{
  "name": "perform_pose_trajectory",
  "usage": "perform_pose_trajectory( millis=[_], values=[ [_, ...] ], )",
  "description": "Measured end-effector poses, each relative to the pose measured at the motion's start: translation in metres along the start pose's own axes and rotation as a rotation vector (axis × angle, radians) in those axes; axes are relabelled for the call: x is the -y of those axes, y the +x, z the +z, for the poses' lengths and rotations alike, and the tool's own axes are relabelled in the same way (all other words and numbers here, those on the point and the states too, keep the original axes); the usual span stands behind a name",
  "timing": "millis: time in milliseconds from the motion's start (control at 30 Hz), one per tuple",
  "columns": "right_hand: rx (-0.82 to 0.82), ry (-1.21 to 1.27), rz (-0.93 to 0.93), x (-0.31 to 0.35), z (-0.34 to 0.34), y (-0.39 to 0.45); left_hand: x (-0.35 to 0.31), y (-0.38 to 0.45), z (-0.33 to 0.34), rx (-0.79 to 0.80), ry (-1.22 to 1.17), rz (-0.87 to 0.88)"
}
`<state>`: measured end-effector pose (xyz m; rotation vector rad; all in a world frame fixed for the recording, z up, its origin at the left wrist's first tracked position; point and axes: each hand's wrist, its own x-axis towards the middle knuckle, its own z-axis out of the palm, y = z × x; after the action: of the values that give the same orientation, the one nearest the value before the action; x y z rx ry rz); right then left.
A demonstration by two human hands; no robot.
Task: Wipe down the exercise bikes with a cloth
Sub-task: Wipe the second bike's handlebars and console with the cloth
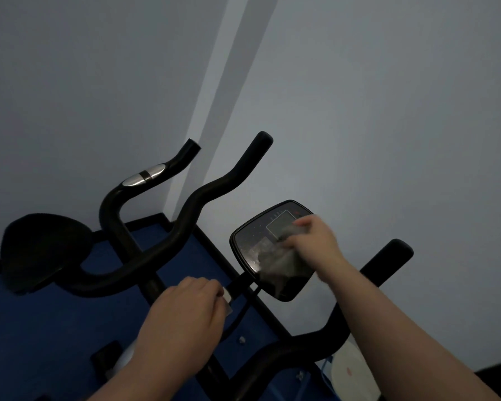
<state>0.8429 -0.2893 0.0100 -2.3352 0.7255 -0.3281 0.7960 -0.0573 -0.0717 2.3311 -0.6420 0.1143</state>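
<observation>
1. While the right hand is blurred, it holds a grey cloth with bent fingers and presses it on the console of the near exercise bike.
2. The cloth covers the lower right part of the console face and hangs a little over its lower edge; the small screen is partly under the cloth and the fingers.
3. The console is black with rounded corners, and light specks show on its left part.
4. The left hand is curled around the middle of the handlebar, near the stem below the console; a silver sensor plate shows at its fingertips.
5. The right end of this handlebar rises behind the right forearm.
6. A second exercise bike stands to the left, well apart from both hands: its curved handlebar has a silver grip plate on the far arm.
7. A black saddle is at the left edge.
8. Below the bikes there is a blue floor with a black border, and a pale grey wall behind.
9. A pale round part of the near bike shows at the bottom, between the handlebar and the right forearm.
</observation>
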Motion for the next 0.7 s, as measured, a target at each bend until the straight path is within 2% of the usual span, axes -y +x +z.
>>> perform_pose_trajectory(
  millis=[67,100,167,200,267,300,333,400,433,467,533,633,700],
  values=[
    [-0.234,0.235,0.045,0.010,-0.022,0.008,0.000,0.000,0.001,0.000,-0.001,0.000],
    [-0.386,0.231,-0.009,0.015,-0.032,0.010,0.000,0.000,0.001,-0.003,0.000,0.000],
    [-0.620,0.036,-0.218,0.025,-0.046,0.007,0.000,0.000,0.001,-0.007,0.001,0.000],
    [-0.654,-0.069,-0.333,0.029,-0.047,0.003,0.000,0.000,0.001,-0.006,0.005,0.001],
    [-0.574,-0.265,-0.468,0.032,-0.038,-0.006,-0.001,0.000,0.001,-0.001,0.009,0.004],
    [-0.458,-0.372,-0.482,0.028,-0.030,-0.009,-0.001,0.000,0.000,0.001,0.010,0.002],
    [-0.280,-0.445,-0.459,0.023,-0.020,-0.013,-0.001,0.000,0.000,0.003,0.011,-0.001],
    [0.177,-0.424,-0.346,0.010,-0.005,-0.022,-0.001,0.000,-0.001,0.005,0.011,-0.006],
    [0.342,-0.350,-0.298,0.003,0.001,-0.024,-0.002,0.000,-0.001,0.006,0.012,-0.007],
    [0.405,-0.288,-0.280,-0.002,0.004,-0.024,-0.002,0.000,-0.002,0.009,0.015,-0.005],
    [0.315,-0.317,-0.332,-0.007,0.005,-0.016,-0.002,0.000,-0.001,0.010,0.019,-0.003],
    [0.116,-0.710,-0.542,-0.011,0.006,-0.008,-0.002,0.000,-0.002,0.012,0.021,-0.010],
    [0.052,-0.832,-0.661,-0.014,0.013,-0.007,-0.002,0.000,-0.001,0.011,0.027,-0.011]
  ],
)
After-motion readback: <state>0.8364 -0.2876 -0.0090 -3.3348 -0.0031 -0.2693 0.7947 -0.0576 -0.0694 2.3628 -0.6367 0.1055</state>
